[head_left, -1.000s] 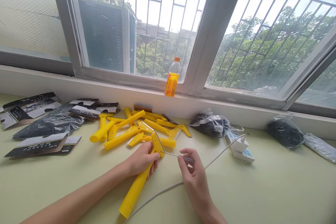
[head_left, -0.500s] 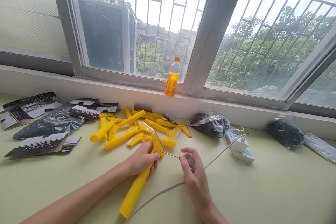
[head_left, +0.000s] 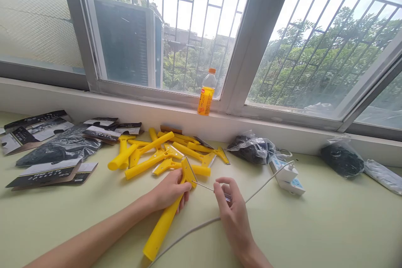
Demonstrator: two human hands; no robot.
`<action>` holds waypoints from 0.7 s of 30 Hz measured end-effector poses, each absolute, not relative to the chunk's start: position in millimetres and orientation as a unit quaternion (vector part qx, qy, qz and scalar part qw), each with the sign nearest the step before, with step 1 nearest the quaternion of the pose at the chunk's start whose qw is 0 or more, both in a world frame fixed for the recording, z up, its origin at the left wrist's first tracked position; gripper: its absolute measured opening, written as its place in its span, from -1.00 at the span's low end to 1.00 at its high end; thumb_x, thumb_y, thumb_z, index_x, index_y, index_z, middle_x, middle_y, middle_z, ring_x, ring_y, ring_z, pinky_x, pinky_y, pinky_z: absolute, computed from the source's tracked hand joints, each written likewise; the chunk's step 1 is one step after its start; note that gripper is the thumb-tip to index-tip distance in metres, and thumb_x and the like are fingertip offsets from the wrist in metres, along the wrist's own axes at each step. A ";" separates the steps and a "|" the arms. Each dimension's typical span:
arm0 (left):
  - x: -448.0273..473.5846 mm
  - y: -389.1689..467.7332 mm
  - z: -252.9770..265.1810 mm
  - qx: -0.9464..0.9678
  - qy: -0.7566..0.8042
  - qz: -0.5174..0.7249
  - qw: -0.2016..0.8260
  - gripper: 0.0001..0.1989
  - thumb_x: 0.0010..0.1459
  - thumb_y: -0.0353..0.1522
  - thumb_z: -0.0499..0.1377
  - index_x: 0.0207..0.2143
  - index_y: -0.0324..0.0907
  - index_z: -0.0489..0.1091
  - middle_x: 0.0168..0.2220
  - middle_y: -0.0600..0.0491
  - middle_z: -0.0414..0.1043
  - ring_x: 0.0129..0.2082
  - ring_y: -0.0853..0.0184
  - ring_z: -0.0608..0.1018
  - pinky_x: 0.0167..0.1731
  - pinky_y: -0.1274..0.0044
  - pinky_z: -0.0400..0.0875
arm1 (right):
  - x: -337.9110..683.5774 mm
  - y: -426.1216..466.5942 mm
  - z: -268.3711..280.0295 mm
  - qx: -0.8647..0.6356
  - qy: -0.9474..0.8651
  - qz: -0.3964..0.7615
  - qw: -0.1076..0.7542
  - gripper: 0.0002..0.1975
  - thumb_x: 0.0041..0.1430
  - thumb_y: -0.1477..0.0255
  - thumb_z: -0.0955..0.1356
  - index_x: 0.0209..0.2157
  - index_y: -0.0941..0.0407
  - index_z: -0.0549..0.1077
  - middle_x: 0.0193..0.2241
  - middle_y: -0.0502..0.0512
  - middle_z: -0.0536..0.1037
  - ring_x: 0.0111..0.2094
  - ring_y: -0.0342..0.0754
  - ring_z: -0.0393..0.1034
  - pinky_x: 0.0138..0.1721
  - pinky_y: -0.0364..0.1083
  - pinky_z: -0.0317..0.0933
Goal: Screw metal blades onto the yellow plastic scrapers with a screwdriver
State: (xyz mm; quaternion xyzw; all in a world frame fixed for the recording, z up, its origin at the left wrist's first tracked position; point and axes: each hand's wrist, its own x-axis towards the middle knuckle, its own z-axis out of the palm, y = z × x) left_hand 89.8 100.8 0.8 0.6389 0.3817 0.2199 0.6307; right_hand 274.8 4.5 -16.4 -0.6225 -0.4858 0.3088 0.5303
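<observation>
My left hand [head_left: 172, 189] is closed around a yellow scraper [head_left: 163, 227] just below its head, and the long handle slants down toward the table's near side. In my right hand [head_left: 233, 209] is a screwdriver [head_left: 205, 186], its grip partly hidden by my curled fingers. The thin metal shaft points left, and its tip meets the face of the scraper's head near a screw. Behind my left hand lies a loose pile of yellow scrapers [head_left: 146, 164], several of them overlapping.
Black cardboard packaging [head_left: 44, 173] and a dark plastic bag [head_left: 63, 144] lie at left. A grey cable [head_left: 194, 230] runs under my right hand to a power strip [head_left: 289, 178]. Bagged black items [head_left: 251, 148] sit near the wall. An orange drink bottle [head_left: 206, 94] stands on the sill.
The fingers of my right hand have shifted slightly on the screwdriver's grip. My left hand and the scraper stay in place.
</observation>
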 end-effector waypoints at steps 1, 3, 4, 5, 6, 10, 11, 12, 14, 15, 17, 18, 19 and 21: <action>89.8 101.1 0.4 0.640 0.381 0.220 0.630 -0.88 0.07 -0.37 0.12 -0.34 -0.16 0.20 -0.58 0.11 0.40 -0.73 0.36 0.42 -0.76 0.54 0.36 | 274.5 4.5 -16.1 -0.631 -0.480 0.317 0.521 -0.51 0.30 -0.07 0.28 -0.16 0.11 0.35 -0.53 -0.07 0.20 -0.54 -0.23 -0.03 -0.53 -0.24 -0.08; 89.7 101.5 -0.5 0.641 0.379 0.219 0.631 -0.88 0.07 -0.37 0.12 -0.33 -0.16 0.21 -0.57 0.12 0.40 -0.72 0.36 0.43 -0.76 0.54 0.37 | 274.1 4.7 -16.3 -0.639 -0.476 0.322 0.512 -0.50 0.28 -0.08 0.29 -0.23 0.12 0.35 -0.57 -0.08 0.18 -0.55 -0.24 -0.07 -0.55 -0.22 -0.14; 89.6 101.7 -1.0 0.640 0.379 0.218 0.632 -0.88 0.07 -0.38 0.12 -0.32 -0.17 0.21 -0.57 0.12 0.40 -0.72 0.36 0.44 -0.76 0.54 0.37 | 274.0 4.7 -16.9 -0.636 -0.480 0.314 0.516 -0.51 0.28 -0.07 0.30 -0.22 0.12 0.36 -0.58 -0.09 0.16 -0.55 -0.24 -0.07 -0.55 -0.22 -0.14; 89.6 101.7 -1.4 0.639 0.379 0.218 0.633 -0.88 0.07 -0.38 0.11 -0.32 -0.16 0.21 -0.57 0.13 0.40 -0.72 0.36 0.44 -0.77 0.54 0.37 | 274.1 4.8 -17.8 -0.630 -0.487 0.301 0.524 -0.53 0.28 -0.05 0.31 -0.19 0.12 0.36 -0.58 -0.10 0.14 -0.55 -0.24 -0.05 -0.54 -0.23 -0.11; 89.6 101.7 -1.7 0.638 0.379 0.218 0.634 -0.88 0.07 -0.39 0.11 -0.32 -0.16 0.21 -0.57 0.13 0.40 -0.72 0.36 0.44 -0.77 0.54 0.37 | 274.2 4.7 -18.9 -0.622 -0.496 0.287 0.533 -0.55 0.27 -0.02 0.33 -0.16 0.12 0.37 -0.56 -0.10 0.15 -0.54 -0.23 -0.01 -0.52 -0.24 -0.06; 89.9 101.4 -1.9 0.636 0.379 0.221 0.635 -0.88 0.07 -0.39 0.11 -0.32 -0.16 0.20 -0.58 0.14 0.40 -0.73 0.37 0.43 -0.77 0.56 0.36 | 275.3 4.4 -22.6 -0.606 -0.503 0.274 0.552 -0.58 0.26 0.03 0.36 -0.16 0.11 0.38 -0.49 -0.06 0.22 -0.47 -0.21 0.12 -0.44 -0.24 0.10; 90.0 101.4 -1.6 0.636 0.378 0.221 0.635 -0.88 0.06 -0.39 0.11 -0.32 -0.16 0.20 -0.58 0.14 0.40 -0.74 0.37 0.43 -0.78 0.56 0.36 | 275.5 4.6 -22.7 -0.604 -0.499 0.284 0.553 -0.58 0.25 0.03 0.37 -0.18 0.12 0.37 -0.47 -0.04 0.26 -0.45 -0.21 0.15 -0.42 -0.24 0.13; 90.1 101.4 -1.3 0.636 0.377 0.222 0.635 -0.87 0.06 -0.39 0.12 -0.32 -0.16 0.19 -0.58 0.14 0.40 -0.74 0.37 0.43 -0.78 0.57 0.36 | 275.7 5.0 -22.2 -0.602 -0.495 0.292 0.554 -0.57 0.23 0.02 0.38 -0.21 0.12 0.37 -0.44 -0.02 0.29 -0.44 -0.20 0.17 -0.41 -0.23 0.16; 90.2 101.5 -0.7 0.637 0.377 0.220 0.636 -0.87 0.06 -0.39 0.12 -0.32 -0.16 0.20 -0.58 0.14 0.40 -0.74 0.37 0.43 -0.78 0.57 0.37 | 276.2 6.4 -20.2 -0.598 -0.486 0.305 0.560 -0.55 0.21 0.00 0.40 -0.26 0.13 0.37 -0.41 0.01 0.34 -0.42 -0.19 0.19 -0.39 -0.22 0.19; 90.2 101.5 -0.3 0.637 0.378 0.219 0.635 -0.87 0.06 -0.39 0.12 -0.31 -0.16 0.20 -0.58 0.14 0.40 -0.74 0.38 0.43 -0.77 0.57 0.37 | 276.4 7.1 -19.0 -0.599 -0.480 0.309 0.561 -0.54 0.20 -0.01 0.40 -0.29 0.13 0.36 -0.42 0.01 0.33 -0.42 -0.19 0.18 -0.40 -0.22 0.18; 90.3 101.3 0.3 0.639 0.378 0.217 0.634 -0.87 0.07 -0.39 0.11 -0.31 -0.17 0.20 -0.58 0.14 0.39 -0.73 0.38 0.43 -0.77 0.56 0.37 | 276.8 8.3 -17.1 -0.610 -0.468 0.319 0.554 -0.50 0.20 -0.05 0.38 -0.33 0.14 0.36 -0.48 -0.01 0.27 -0.47 -0.21 0.10 -0.46 -0.23 0.09; 90.4 101.0 0.5 0.640 0.377 0.217 0.634 -0.87 0.07 -0.39 0.11 -0.31 -0.17 0.20 -0.58 0.14 0.39 -0.73 0.38 0.43 -0.77 0.56 0.38 | 276.9 8.5 -16.7 -0.617 -0.463 0.322 0.549 -0.49 0.21 -0.07 0.36 -0.34 0.14 0.35 -0.51 -0.03 0.23 -0.50 -0.22 0.05 -0.49 -0.23 0.03; 90.4 100.7 0.8 0.641 0.376 0.216 0.633 -0.87 0.07 -0.38 0.11 -0.31 -0.17 0.20 -0.58 0.14 0.39 -0.72 0.38 0.43 -0.76 0.56 0.38 | 277.0 8.3 -16.8 -0.623 -0.460 0.324 0.544 -0.48 0.22 -0.08 0.35 -0.34 0.14 0.35 -0.53 -0.04 0.20 -0.51 -0.23 0.01 -0.51 -0.23 -0.02; 90.5 99.9 1.0 0.641 0.376 0.217 0.633 -0.87 0.07 -0.38 0.11 -0.31 -0.17 0.20 -0.57 0.14 0.39 -0.72 0.38 0.43 -0.76 0.56 0.37 | 276.8 7.4 -18.1 -0.623 -0.465 0.315 0.544 -0.50 0.23 -0.06 0.35 -0.29 0.14 0.36 -0.55 -0.06 0.17 -0.52 -0.23 -0.02 -0.52 -0.23 -0.06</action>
